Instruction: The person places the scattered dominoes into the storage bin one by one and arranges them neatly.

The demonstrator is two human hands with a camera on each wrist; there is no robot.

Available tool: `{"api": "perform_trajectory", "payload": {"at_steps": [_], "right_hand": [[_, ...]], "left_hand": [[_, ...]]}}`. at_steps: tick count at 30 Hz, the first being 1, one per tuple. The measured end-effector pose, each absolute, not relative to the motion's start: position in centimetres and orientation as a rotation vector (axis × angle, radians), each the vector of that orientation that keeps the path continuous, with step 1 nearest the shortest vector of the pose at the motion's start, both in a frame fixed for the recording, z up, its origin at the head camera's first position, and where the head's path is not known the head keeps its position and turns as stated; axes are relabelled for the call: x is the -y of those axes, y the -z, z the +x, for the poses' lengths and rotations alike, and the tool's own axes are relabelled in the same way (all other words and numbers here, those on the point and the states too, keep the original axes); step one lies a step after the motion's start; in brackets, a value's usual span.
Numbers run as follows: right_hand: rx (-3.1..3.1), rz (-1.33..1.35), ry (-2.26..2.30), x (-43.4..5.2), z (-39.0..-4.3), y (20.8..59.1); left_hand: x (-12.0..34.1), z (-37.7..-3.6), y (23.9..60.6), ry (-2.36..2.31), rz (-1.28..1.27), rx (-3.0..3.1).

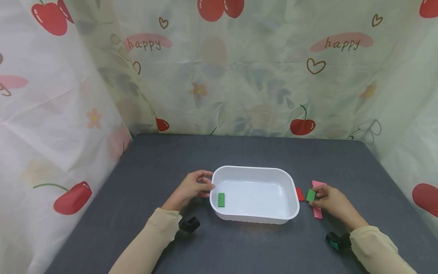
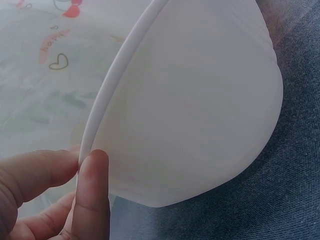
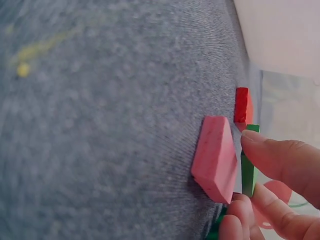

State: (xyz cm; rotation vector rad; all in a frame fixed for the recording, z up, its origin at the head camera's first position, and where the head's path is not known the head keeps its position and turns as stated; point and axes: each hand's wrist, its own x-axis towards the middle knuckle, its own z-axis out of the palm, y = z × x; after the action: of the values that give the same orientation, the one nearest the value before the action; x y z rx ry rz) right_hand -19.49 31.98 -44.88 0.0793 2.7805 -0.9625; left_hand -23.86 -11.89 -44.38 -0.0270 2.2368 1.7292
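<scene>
Meanwhile the left hand point(image 1: 191, 188) pinches the white tray's point(image 1: 254, 168) rim, seemingly to steady it on the counter point(image 1: 239, 152), as the right hand point(image 1: 330, 201) pinches a green block point(image 1: 310, 195) just beside it.

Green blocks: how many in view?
2. One green block lies inside the white tub at its left end; the other green block is pinched by the right hand beside the tub.
</scene>
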Motion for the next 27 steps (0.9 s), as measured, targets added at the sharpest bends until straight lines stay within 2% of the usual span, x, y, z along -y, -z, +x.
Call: {"api": "perform_trajectory", "payload": {"at_steps": [27], "right_hand": [[-2.675, 0.217, 1.121, -32.78, -18.86, 43.82]], "left_hand": [[11.82, -23.80, 44.38, -1.728, -0.033, -2.248]]}}
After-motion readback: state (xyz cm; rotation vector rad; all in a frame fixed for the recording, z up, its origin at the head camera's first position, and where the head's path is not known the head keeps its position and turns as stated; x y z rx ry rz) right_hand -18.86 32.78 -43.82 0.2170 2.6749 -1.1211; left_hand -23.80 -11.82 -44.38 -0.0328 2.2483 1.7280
